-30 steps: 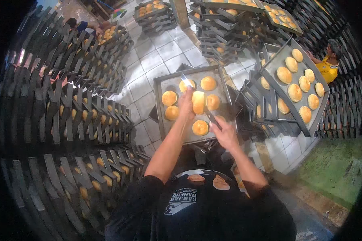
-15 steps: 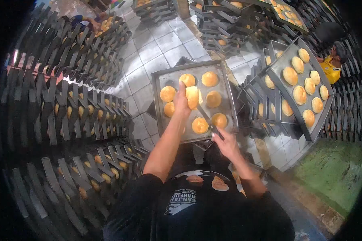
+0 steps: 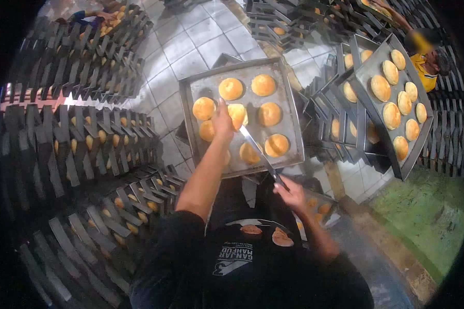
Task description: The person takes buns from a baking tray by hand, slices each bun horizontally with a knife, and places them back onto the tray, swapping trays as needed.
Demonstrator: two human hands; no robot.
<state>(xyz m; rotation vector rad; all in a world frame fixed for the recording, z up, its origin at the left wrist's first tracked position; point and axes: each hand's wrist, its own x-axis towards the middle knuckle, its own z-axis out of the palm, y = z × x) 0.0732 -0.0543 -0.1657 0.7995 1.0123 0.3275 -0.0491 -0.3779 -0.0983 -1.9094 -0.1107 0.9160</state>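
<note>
My left hand point(image 3: 223, 123) is closed round a golden bun point(image 3: 237, 116), holding it over a metal tray point(image 3: 294, 113). In my right hand point(image 3: 292, 194) is the black handle of a long knife point(image 3: 254, 144). Its blade slants up to the left, with the tip right at the lower edge of the held bun. Several round buns lie on the tray, among them one at the top right point(image 3: 263, 85) and one at the lower right point(image 3: 277, 145). My left wrist and the blade partly cover others.
To the right, another tray of buns point(image 3: 418, 155) tops a tilted stack. Tall stacks of dark trays point(image 3: 67, 154) crowd the left side. A person in yellow point(image 3: 426, 67) is at the upper right, and someone's arm point(image 3: 105, 16) reaches over buns at the upper left.
My right hand has drawn the knife back toward my body, so more of the blade shows outside the bun. My left hand still holds the bun, now slightly further left.
</note>
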